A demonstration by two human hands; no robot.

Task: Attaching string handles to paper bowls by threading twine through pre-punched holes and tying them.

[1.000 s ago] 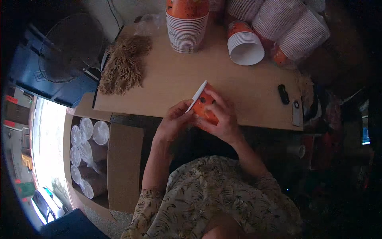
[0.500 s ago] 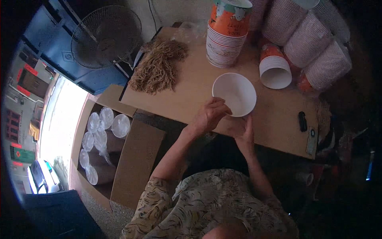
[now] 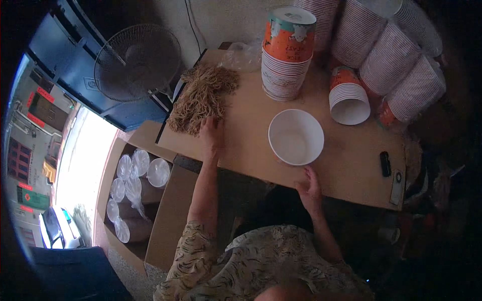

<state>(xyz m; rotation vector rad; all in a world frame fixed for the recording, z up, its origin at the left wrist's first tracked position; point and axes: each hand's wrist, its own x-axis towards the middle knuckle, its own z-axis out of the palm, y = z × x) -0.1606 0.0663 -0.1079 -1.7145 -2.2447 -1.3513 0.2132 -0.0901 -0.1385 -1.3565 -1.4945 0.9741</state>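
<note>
A white paper tub stands on the table with its round mouth facing up. Just below its near rim is my right hand, thumb and fingers apart, at the table's front edge and not gripping it. Farther left, my left hand reaches to the near right side of a heap of tan twine cords. Its stretched fingers touch the cords, and no cord shows lifted from the heap.
A tall stack of orange-printed tubs stands behind. Another stack lies on its side, near plastic-wrapped stacks. A black object lies at right. Left are an open carton of bagged tubs and a fan.
My left hand has left the tub's rim and moved left to the twine heap. My right hand has drawn slightly away from the tub. The whole view has shifted slightly.
</note>
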